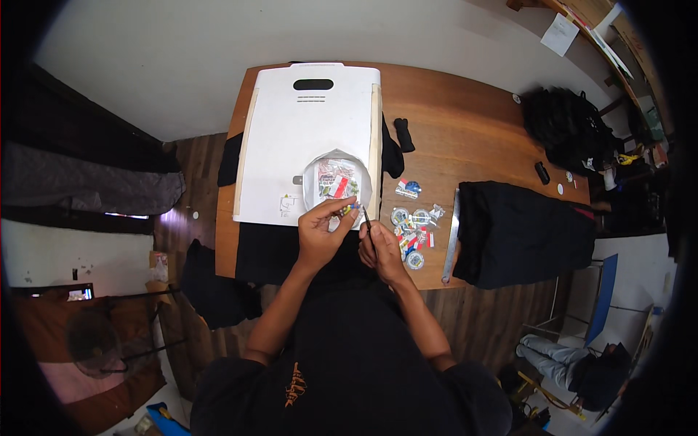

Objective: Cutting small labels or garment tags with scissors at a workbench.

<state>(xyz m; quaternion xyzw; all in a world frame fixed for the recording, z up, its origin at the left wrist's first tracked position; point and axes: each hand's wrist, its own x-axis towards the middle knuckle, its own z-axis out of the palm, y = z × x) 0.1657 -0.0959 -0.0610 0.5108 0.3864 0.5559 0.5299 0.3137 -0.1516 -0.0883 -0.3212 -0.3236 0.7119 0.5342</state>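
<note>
My left hand (pixel 322 231) is closed in a pinch on a small colourful piece (pixel 351 208), yellow, green and blue, perhaps a sticker. Wrapped in the fingers of my right hand (pixel 383 254) is a slim dark tool (pixel 368 227); its pale tip meets the piece, and its exact kind is too small to tell. Just beyond both hands, a round whitish tray or bag (pixel 309 190) holds red, white and green printed pieces. It rests on a white panel (pixel 273 145) with an oval handle hole. Several clear-backed printed stickers (pixel 419 218) lie to the right of my right hand.
The panel lies on a wooden table (pixel 451 116). A metal ruler (pixel 451 240) lies beside folded black cloth (pixel 523 232) at the right. Further back are a small black roll (pixel 403 135) and a black bag (pixel 567 127). A fan (pixel 94 334) stands at the lower left.
</note>
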